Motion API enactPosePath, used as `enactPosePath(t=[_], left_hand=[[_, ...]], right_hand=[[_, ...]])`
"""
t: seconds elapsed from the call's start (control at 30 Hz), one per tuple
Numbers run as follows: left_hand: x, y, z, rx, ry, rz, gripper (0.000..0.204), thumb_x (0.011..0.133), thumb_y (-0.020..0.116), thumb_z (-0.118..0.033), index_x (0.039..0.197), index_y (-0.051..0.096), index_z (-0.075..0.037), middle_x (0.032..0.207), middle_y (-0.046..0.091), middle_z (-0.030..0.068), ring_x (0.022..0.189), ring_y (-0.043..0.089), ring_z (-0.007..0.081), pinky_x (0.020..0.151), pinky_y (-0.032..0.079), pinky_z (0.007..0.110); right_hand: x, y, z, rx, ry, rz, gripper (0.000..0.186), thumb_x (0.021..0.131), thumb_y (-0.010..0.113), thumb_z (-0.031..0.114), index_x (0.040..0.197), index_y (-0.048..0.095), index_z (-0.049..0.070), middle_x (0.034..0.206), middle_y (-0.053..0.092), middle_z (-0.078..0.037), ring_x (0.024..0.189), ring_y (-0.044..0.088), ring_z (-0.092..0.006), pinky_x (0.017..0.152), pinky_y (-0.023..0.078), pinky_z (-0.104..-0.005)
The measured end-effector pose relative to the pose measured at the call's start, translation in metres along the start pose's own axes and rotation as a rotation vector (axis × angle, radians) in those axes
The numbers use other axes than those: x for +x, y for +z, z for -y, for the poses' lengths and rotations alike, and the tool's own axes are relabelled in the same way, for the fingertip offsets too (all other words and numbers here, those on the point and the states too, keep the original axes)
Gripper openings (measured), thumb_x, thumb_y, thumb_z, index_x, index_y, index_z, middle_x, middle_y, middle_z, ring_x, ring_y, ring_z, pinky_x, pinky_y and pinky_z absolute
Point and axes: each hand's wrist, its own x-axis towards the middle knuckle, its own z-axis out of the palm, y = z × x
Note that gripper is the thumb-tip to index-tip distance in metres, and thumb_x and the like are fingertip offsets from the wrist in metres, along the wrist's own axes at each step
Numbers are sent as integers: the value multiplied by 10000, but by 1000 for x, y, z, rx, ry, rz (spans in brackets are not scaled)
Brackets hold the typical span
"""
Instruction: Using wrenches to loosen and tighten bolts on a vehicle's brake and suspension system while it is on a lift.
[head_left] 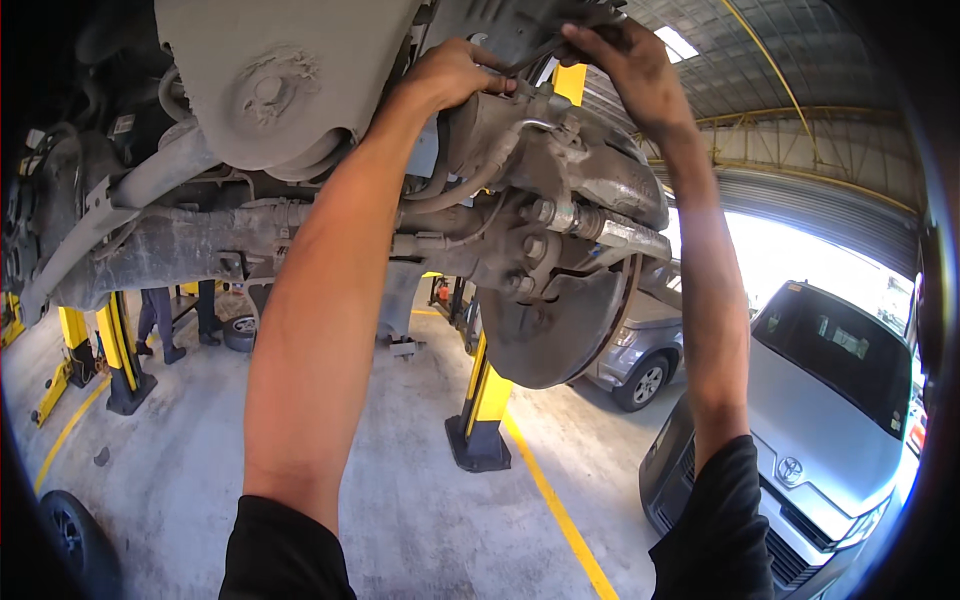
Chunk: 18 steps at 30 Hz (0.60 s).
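Both my arms are raised to the top of a brake assembly under a lifted vehicle. My left hand is closed, its fingertips pinched beside the upper end of the brake caliper. Just behind its knuckles shows a small silver tip like a wrench's jaw. Higher and to the right, my right hand has its fingers curled, with thumb and fingertips together. A thin dark strip or rod runs between the two hands; what each one grips is largely hidden. Below hangs the brake disc, with a brake hose beside the caliper.
A dusty axle and a large grey bracket are at the left. Yellow lift posts stand on the floor. A silver van is parked at the right. People's legs show far left, a wheel lower left.
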Motion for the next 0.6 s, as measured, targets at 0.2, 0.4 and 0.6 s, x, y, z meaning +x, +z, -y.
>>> enactPosePath(t=[0.2,0.4,0.6], left_hand=[[-7,2,-6,74,52,-45,533,728,868,-388,1165,749,-107,1138,728,166,1067,685,283,951,492,363],[-9,-1,-9,179,73,-8,491,738,840,-418,1171,754,-205,1184,720,105,1090,673,270,969,489,376],[2,0,-9,295,138,-16,432,798,815,-368,1186,751,-188,1210,708,153,1125,661,284,990,480,365]], right_hand=[[77,-1,-60,854,71,364,373,940,659,258,1187,656,-22,1148,683,-182,1060,668,-267,941,532,-390],[111,23,-64,312,-522,703,468,877,727,192,1260,609,-50,1294,623,-197,1174,618,-298,981,526,-414],[116,44,-64,-577,-1170,639,514,869,738,191,1292,582,-57,1302,619,-203,1182,611,-316,988,521,-429]])
